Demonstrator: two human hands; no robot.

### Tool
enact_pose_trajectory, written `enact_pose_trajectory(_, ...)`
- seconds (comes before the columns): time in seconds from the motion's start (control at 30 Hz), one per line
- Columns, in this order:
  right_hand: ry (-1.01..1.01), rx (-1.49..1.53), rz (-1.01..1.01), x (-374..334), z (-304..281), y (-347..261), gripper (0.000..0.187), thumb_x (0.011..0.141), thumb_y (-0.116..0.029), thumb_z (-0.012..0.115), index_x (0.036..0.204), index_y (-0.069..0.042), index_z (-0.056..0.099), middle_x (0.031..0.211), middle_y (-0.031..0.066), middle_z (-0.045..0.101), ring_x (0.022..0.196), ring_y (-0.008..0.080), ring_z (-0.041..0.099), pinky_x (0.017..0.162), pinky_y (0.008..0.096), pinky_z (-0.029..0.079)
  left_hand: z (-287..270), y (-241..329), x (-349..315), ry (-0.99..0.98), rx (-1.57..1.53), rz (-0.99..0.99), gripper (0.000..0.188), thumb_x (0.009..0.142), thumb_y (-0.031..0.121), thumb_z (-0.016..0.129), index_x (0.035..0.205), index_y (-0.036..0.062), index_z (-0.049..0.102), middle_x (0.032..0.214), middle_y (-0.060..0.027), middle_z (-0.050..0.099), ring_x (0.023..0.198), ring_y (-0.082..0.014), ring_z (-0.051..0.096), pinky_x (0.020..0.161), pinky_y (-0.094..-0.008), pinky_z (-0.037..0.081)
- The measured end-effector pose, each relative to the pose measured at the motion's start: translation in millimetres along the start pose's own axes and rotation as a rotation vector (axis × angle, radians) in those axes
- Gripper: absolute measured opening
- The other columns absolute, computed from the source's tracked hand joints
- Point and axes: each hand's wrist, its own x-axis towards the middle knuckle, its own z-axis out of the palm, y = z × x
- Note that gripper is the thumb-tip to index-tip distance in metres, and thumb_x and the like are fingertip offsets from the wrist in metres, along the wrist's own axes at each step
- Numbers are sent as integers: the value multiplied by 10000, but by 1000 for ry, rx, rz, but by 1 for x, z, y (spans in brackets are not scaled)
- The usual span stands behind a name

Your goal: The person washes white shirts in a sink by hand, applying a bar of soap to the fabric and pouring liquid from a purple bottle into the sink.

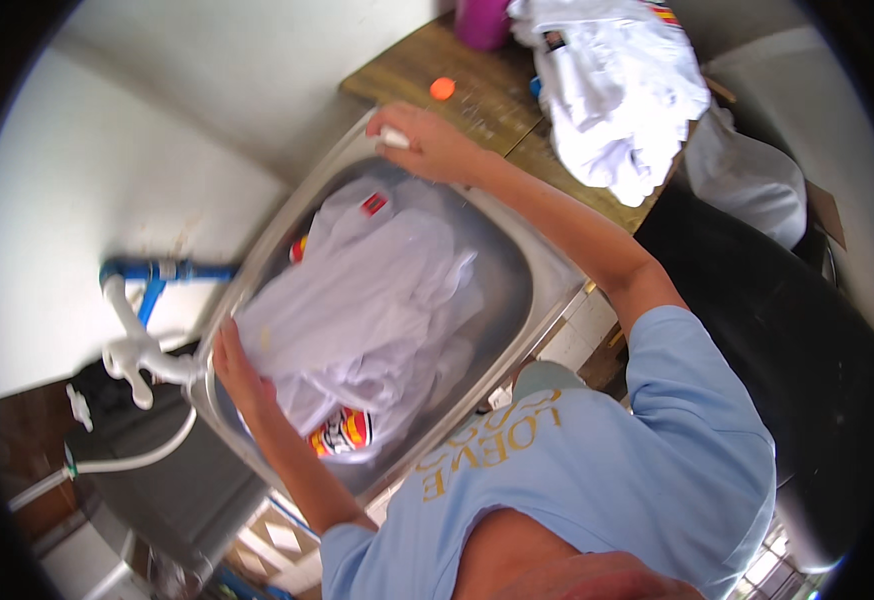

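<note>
Wet white garments [357,290] fill the grey metal sink [512,300]; a red label and a red, yellow and black printed patch [344,432] show on them. My left hand [244,372] is at the sink's left side, near the white tap [142,357]. Its fingers and thumb close on an edge of the white cloth, partly hidden by the hand. Over the sink's far rim, my right hand [427,145] is closed around a small white block [394,137] that looks like a bar of soap.
Beyond the sink, a wooden tabletop [397,65] bears an orange cap [442,89], a purple container [482,22] and a pile of white clothes [617,95]. Blue pipe [172,270] runs along the left wall. A pale hose [142,460] lies over a dark grey surface.
</note>
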Motion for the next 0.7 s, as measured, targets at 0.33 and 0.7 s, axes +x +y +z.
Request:
enact_pose_trajectory(0.33,-3,-496,-256,-24,-33,51,375,807,-281,701,1113,-124,553,1154,114,518,1133,310,473,958,429,389,-38,-44,6,-12,826,624,270,901,215,624,1064,2,597,960,-100,580,846,-196,531,731,-298,403)
enact_pose_trajectory(0.7,657,-1109,70,11,-324,54,261,792,-128,612,1049,-83,621,1076,137,602,990,311,577,876,405,455,102,9,-39,-329,680,705,194,850,75,628,1042,47,625,1074,-93,589,999,-226,568,760,-327,433)
